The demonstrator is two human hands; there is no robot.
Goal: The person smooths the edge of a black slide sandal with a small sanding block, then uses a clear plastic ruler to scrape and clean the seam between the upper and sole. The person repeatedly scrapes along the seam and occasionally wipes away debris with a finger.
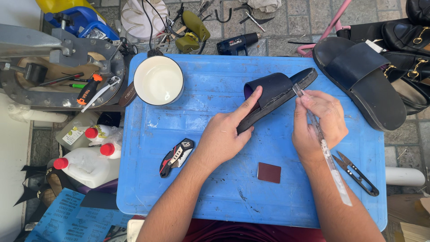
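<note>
A dark navy slide sandal [278,92] lies tilted on its edge on the blue plastic table [215,80]. My left hand [226,134] steadies it, with the index finger stretched along the strap and the thumb under the sole. My right hand [319,123] grips a long clear syringe-like applicator [323,145], whose tip touches the sandal's side seam near the toe end.
On the table sit a white bowl [158,79], a folding utility knife [176,157], a dark red square patch [269,172] and thread snips [357,172]. Another dark sandal [358,80] overhangs the right edge. White bottles with red caps [89,161] and a metal machine [62,67] stand at the left.
</note>
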